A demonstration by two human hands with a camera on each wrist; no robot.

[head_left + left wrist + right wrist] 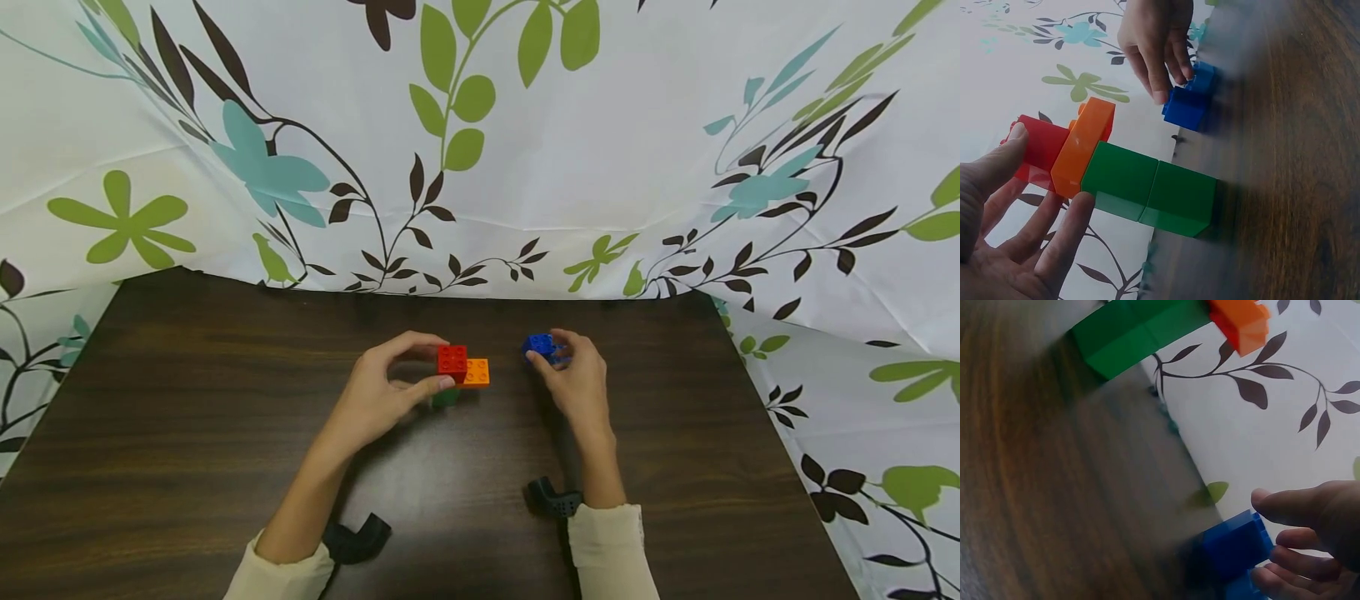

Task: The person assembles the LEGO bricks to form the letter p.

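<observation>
My left hand (pixel 382 387) grips a tower of toy building blocks between thumb and fingers. Its red block (pixel 1044 147) is on top, the orange block (pixel 1088 147) lies under that and juts out to the right, and two green blocks (pixel 1154 190) form the bottom. The tower stands upright, its foot close over the table. To the right, a dark blue block (pixel 537 344) and a lighter blue block (pixel 1204 78) sit together on the table. My right hand (pixel 581 375) hovers at their studs with thumb and fingers spread, fingertips right by the blocks.
The dark wooden table (pixel 225 433) ends at the back against a hanging white cloth (pixel 525 183) printed with leaves and flowers. More cloth hangs along both sides. Black wrist mounts (pixel 356 540) stick out from both sleeves over the table.
</observation>
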